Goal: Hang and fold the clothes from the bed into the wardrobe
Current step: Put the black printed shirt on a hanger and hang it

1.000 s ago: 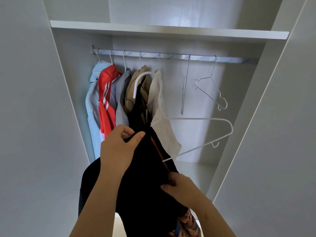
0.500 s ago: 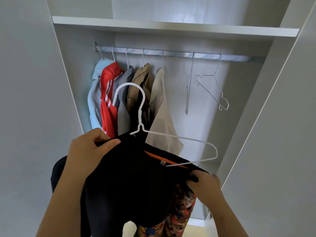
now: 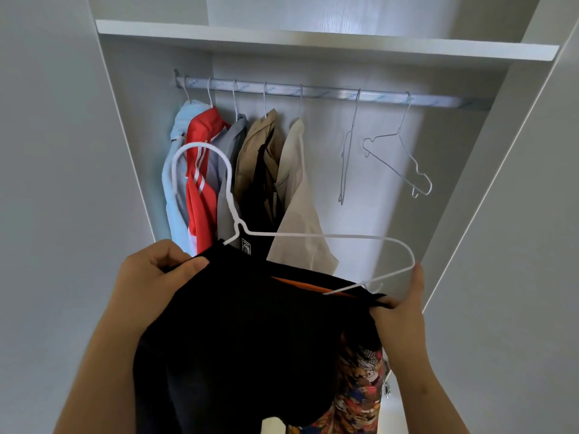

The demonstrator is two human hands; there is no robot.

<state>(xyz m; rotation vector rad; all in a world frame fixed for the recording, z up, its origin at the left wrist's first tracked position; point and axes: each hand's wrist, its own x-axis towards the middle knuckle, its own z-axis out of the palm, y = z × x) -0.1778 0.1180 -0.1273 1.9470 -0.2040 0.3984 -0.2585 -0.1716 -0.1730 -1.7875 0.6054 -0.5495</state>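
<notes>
Both hands have spread apart since the earlier frames: my right hand has slid out toward 3 o'clock and the black garment is now stretched wide between the two. The white hanger has tipped with it, its hook leaning over toward 10 o'clock in front of the hung clothes.

The left hand has its grip closed on the garment's upper edge at 9 o'clock, thumb on top. The right grip pinches the opposite edge, and one raised finger seems to touch the hanger's outer bend. The hanger's near shoulder is tucked under the black cloth; its far shoulder sticks out bare above an orange strip along the neckline. Patterned fabric hangs below at 5 o'clock.

Up at 12 o'clock the rail runs under the shelf. Its left part is crowded, with light blue, red, grey, tan and cream pieces pressed together. Bare rail shows between the cream piece and a thin empty hanger, seen edge-on. A second empty hanger hangs tilted at 1 o'clock, with more bare rail beyond it up to the wardrobe side.
</notes>
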